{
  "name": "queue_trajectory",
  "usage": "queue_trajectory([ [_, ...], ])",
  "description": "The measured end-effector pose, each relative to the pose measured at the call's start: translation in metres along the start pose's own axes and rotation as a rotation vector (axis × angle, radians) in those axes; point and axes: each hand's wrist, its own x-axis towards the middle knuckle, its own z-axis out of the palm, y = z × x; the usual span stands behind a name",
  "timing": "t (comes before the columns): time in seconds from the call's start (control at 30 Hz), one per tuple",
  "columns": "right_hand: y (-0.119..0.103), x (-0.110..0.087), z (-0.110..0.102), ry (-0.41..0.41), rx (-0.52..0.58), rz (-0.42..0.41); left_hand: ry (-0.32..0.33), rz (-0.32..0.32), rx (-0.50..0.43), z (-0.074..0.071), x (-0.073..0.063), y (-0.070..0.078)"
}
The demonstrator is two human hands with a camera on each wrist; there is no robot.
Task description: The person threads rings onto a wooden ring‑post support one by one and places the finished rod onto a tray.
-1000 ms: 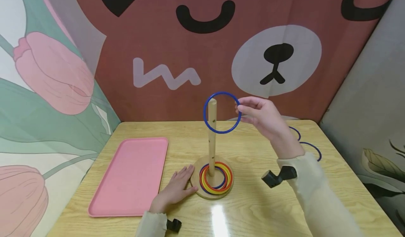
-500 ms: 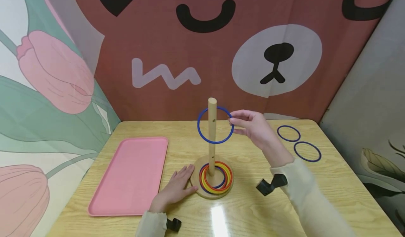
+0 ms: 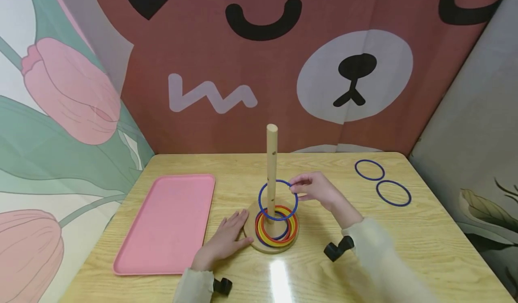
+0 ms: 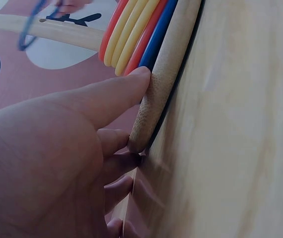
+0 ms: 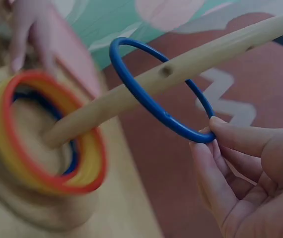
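A wooden post rises from a round base on the table. Several red, yellow and blue rings lie stacked around its foot. Between thumb and fingertips my right hand pinches the edge of a blue ring. That ring circles the post, tilted, in the lower part of the post above the stack. My left hand lies at the left side of the base, fingers extended. In the left wrist view its thumb touches the base's edge right by the lowest blue ring.
Two more blue rings, a far one and a nearer one, lie flat at the table's right. A pink tray sits on the left. Behind the table hangs a printed bear cloth.
My right hand has lowered the blue ring from the top of the post to its lower part, now around it. The left hand has stayed at the base.
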Motion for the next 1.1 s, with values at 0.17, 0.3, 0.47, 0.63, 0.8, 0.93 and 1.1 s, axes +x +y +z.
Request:
queue_trajectory([
  [0.17, 0.026, 0.004, 0.007, -0.005, -0.042, 0.043, 0.003, 0.001, -0.001, 0.000, 0.001, 0.000],
  [0.3, 0.039, 0.004, 0.012, -0.015, -0.042, 0.054, 0.005, 0.005, 0.003, 0.000, 0.002, -0.001],
  [0.47, 0.046, 0.001, 0.021, -0.023, -0.088, 0.046, 0.002, 0.005, 0.003, -0.001, 0.001, 0.000],
  [0.63, 0.050, -0.002, 0.029, 0.006, -0.166, 0.021, -0.001, 0.006, 0.001, -0.001, 0.002, 0.000],
  [0.8, 0.054, -0.002, 0.033, 0.047, -0.252, -0.015, 0.002, 0.008, 0.007, -0.001, 0.002, -0.001],
  [0.93, 0.058, -0.002, 0.034, 0.066, -0.287, -0.021, 0.003, 0.007, 0.005, -0.001, 0.002, 0.000],
  [1.1, 0.061, -0.005, 0.023, 0.124, -0.224, -0.015, 0.002, 0.008, -0.005, -0.002, 0.001, 0.002],
])
